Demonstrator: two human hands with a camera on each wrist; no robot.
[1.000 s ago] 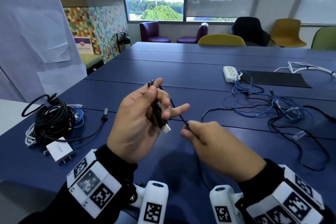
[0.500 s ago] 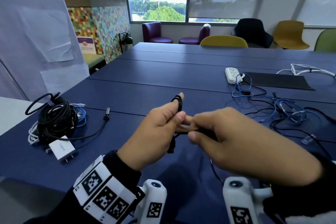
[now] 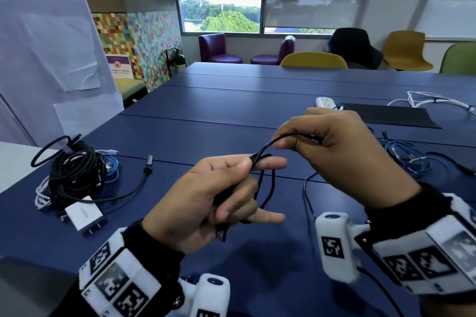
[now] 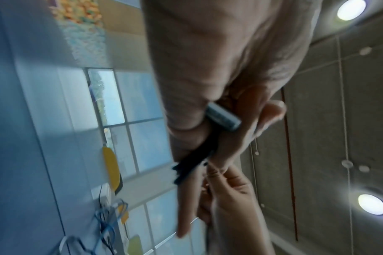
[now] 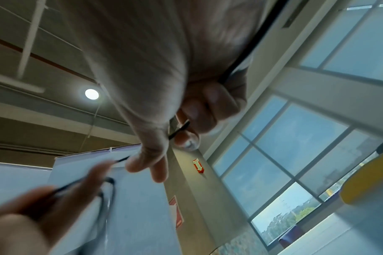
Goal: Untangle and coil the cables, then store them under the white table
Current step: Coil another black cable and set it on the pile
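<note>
The thin black cable (image 3: 268,185) is in the middle of the frame, above the blue bench (image 3: 231,116); a few small loops of it hang from the left hand (image 3: 206,203), whose grip is clenched round them, the thumb pressing the strands on the forefinger; one metal plug (image 4: 223,117) lies in the palm. The right hand (image 3: 345,157), a little higher and to the right, pinches the free run of the same cable between thumb and fingers; from there the cable drops to the bench at lower right.

I judge the winding is half done, and the risks are these; the loops are few and held only by the thumb, so a strong pull from the right hand could drag them open; the free run leads toward the blue and black tangle (image 3: 407,159) at the right edge, and if it is caught there, more pulling may tighten a knot; the coiled pile (image 3: 74,175) at the left is well apart and not in danger.
</note>
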